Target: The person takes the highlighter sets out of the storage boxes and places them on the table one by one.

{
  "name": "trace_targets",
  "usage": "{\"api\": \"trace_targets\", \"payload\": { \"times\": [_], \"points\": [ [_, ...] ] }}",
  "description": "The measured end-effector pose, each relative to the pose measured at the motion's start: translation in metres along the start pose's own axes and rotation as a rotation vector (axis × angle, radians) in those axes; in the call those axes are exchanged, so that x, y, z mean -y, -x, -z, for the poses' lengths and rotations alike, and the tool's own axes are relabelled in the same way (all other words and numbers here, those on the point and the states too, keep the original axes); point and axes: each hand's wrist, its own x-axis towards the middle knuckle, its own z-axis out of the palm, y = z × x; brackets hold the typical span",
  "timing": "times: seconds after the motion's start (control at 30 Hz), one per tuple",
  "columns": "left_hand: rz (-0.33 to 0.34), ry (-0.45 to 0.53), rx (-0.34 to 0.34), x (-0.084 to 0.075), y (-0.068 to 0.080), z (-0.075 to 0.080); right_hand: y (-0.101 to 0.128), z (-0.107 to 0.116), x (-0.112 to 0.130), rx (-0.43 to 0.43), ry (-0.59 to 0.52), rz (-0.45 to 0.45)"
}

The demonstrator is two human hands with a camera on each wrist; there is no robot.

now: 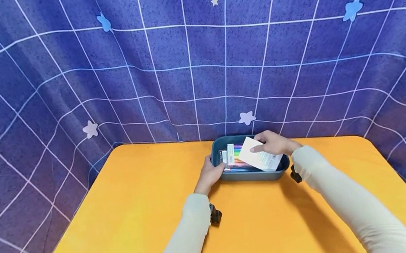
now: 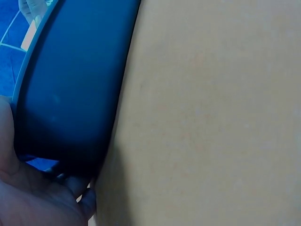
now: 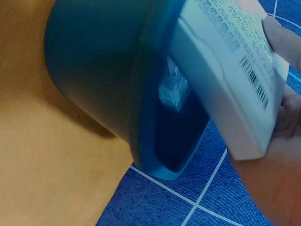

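Count: one blue tray (image 1: 251, 175), one white box (image 1: 260, 158), one pack of coloured pens (image 1: 236, 159), two hands. All sit at the far middle of the orange bench (image 1: 131, 224), close to the star-patterned blue backdrop (image 1: 162, 62).

The left hand (image 1: 210, 173) is at the tray's left end, fingers curled over the rim and gripping it; the left wrist view shows the dark outer wall of the tray (image 2: 70, 89) against the palm (image 2: 33, 197). The right hand (image 1: 274, 143) is over the tray's right half and holds the white box, thumb on its upper face and the other fingers behind it (the right wrist view shows the box (image 3: 235, 80) tilted over the tray's rim (image 3: 155, 141), partly inside).

The tray is oval-cornered, deep-walled, dull blue-grey. The box is flat, rectangular, white, with small print and a barcode on one face. The pen pack lies inside the tray, left of the box, between the two hands; its pens appear to be in a clear sleeve with a white label, though detail is poor at this range.
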Motion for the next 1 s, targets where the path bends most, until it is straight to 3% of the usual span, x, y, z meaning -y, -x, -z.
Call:
{"api": "trace_targets", "payload": {
  "times": [0.43,0.67,1.0],
  "points": [
    [-0.001,-0.014,0.010,0.001,-0.003,-0.002,0.003,0.004,0.002,-0.101,-0.111,-0.047],
    [-0.018,-0.008,0.010,0.007,-0.004,0.000,0.003,0.000,0.003,-0.108,-0.121,-0.047],
    [-0.016,-0.004,0.012,0.003,-0.004,0.000,0.005,0.002,0.010,-0.149,-0.197,-0.110]
  ]
}}
